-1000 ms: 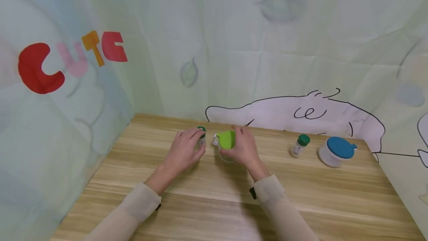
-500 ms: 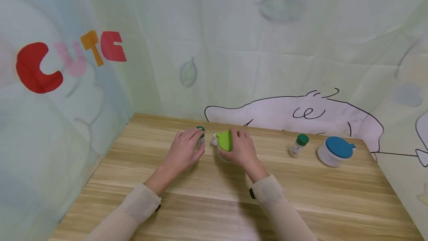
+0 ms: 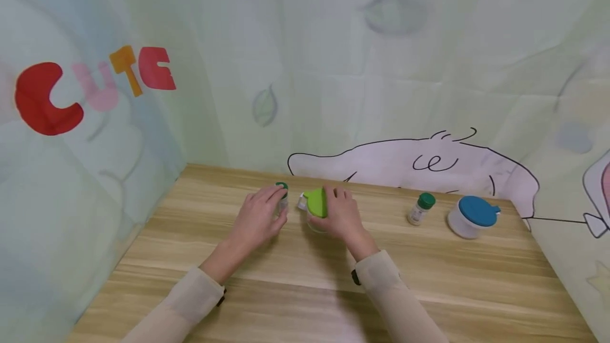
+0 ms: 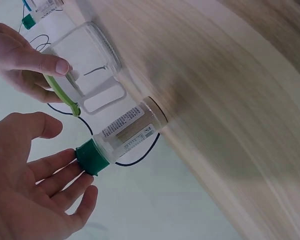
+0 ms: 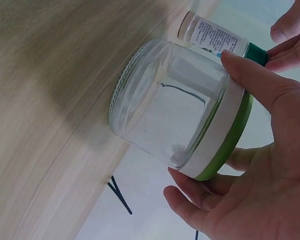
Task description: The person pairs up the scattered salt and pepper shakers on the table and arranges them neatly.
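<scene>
In the head view my left hand (image 3: pixel 254 218) is at a small spice bottle with a green cap (image 3: pixel 281 186). The left wrist view shows fingertips touching the cap of this upright spice bottle (image 4: pixel 127 131), the thumb apart from it. My right hand (image 3: pixel 342 215) holds a clear jar by its green lid (image 3: pixel 316 203). Up close in the right wrist view, the thumb lies at one side of the jar's (image 5: pixel 165 100) white collar and the fingers at the other. The jar has a clear handle (image 4: pixel 104 97) on the side toward the bottle. Both containers stand on the table.
Farther right on the wooden table (image 3: pixel 286 300) stand another green-capped spice bottle (image 3: pixel 420 209) and a white container with a blue lid (image 3: pixel 476 211). A printed curtain (image 3: pixel 333 68) rises directly behind the table and along its left side.
The head view has turned slightly, so everything sits a little farther left. My right fingers have shifted slightly left over the lid. The left hand stays at the spice bottle.
</scene>
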Available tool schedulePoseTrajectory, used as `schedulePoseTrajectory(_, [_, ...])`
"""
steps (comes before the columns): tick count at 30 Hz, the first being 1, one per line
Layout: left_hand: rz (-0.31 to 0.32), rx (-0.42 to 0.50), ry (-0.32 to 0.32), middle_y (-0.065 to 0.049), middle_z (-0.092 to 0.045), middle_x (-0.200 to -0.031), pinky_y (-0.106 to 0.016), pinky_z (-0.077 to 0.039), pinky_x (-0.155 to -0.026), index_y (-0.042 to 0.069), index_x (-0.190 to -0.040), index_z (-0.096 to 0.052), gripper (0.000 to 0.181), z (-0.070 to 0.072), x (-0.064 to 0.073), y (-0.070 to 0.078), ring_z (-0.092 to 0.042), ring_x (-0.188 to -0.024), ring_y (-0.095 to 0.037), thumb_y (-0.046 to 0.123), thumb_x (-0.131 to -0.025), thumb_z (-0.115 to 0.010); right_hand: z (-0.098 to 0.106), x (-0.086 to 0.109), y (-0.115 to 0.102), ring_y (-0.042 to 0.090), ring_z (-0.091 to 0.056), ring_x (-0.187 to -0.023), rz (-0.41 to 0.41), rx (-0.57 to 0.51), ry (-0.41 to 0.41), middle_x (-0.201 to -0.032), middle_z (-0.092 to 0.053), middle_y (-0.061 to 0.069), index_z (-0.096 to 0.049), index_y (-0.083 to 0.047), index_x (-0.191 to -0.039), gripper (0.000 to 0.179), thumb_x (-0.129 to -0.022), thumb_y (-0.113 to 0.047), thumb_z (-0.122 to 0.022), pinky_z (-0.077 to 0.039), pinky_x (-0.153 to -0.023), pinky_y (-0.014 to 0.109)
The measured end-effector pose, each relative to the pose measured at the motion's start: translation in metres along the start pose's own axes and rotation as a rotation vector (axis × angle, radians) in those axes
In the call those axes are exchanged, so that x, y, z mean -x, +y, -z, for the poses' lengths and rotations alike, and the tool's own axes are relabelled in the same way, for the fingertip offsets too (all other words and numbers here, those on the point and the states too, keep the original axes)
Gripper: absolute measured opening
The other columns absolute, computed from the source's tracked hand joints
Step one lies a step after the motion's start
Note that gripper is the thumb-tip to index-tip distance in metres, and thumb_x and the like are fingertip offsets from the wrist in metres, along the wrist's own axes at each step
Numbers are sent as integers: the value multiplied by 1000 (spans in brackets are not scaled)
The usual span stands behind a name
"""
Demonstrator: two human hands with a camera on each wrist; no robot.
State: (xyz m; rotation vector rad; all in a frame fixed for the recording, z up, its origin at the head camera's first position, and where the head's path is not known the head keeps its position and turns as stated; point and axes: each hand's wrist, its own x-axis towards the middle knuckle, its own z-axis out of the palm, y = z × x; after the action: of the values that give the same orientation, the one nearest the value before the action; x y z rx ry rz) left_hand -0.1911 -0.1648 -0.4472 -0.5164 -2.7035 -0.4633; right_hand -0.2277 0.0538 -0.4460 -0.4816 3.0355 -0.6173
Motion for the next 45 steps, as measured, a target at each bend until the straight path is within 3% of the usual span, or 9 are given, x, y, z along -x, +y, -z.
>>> schedulePoseTrajectory(7, [-6, 69, -7, -19, -66, -141, -59, -51, -108, -2, -137, -66, 46, 2, 2, -5, -60, -133, -38, 15, -95, -76, -4, 1, -2, 38, -50, -123, -13, -25, -16, -138, -55, 24, -45, -4, -154, 86, -88, -43, -85, -47, -105, 56])
schedulePoseTrajectory(11, [-11, 121, -19, -21, -63, -144, -60, -47, -114, -3, -139, -64, 48, 2, 3, -8, -57, -136, -39, 15, -96, -76, -3, 2, -4, 43, -47, -134, -4, -44, -13, -151, -47, 27, -37, -5, -160, 97, -88, -49, -85, -40, -114, 61])
schedulePoseTrajectory(14, [-22, 160, -10, -22, -63, -144, -59, -44, -117, -5, -139, -64, 49, 2, 4, -10, -57, -136, -40, 12, -95, -76, -1, 4, -7, 46, -45, -139, 21, -66, 33, -156, -42, 28, -35, -5, -162, 97, -90, -51, -82, -38, -117, 63])
schedulePoseTrajectory(16, [-36, 172, 3, -22, -63, -144, -59, -43, -117, -4, -139, -64, 49, 3, 4, -12, -57, -136, -40, 12, -95, -76, 0, 5, -7, 45, -46, -139, 31, -71, 82, -155, -45, 26, -43, -6, -158, 86, -93, -48, -80, -39, -117, 62])
schedulePoseTrajectory(20, [-60, 174, 19, -20, -63, -145, -59, -44, -117, -3, -139, -65, 47, 4, 2, -14, -57, -137, -39, 13, -96, -76, 5, 8, -8, 39, -51, -135, 26, -67, 155, -147, -55, 19, -61, -8, -146, 61, -98, -42, -76, -44, -114, 57])
schedulePoseTrajectory(24, [-57, 186, 29, -18, -63, -145, -58, -45, -116, 0, -138, -66, 43, 6, -2, -15, -57, -137, -37, 14, -97, -75, 8, 11, -7, 34, -55, -129, 15, -73, 174, -142, -60, 14, -69, -10, -136, 49, -98, -40, -76, -49, -109, 53])
schedulePoseTrajectory(35, [-4, 195, 30, -20, -63, -146, -63, -43, -116, 2, -136, -68, 38, 3, -12, -28, -56, -138, -40, 4, -98, -71, 5, 14, -5, 30, -55, -118, 34, 24, 153, -131, -66, 11, -73, -8, -130, 45, -99, -41, -75, -51, -96, 49])
schedulePoseTrajectory(45, [-8, 188, 21, -21, -63, -146, -62, -44, -115, 1, -135, -68, 39, -5, -15, -24, -57, -136, -41, 2, -96, -72, 2, 12, -4, 30, -51, -114, 33, 23, 144, -133, -64, 9, -72, -10, -126, 39, -100, -39, -74, -51, -92, 47])
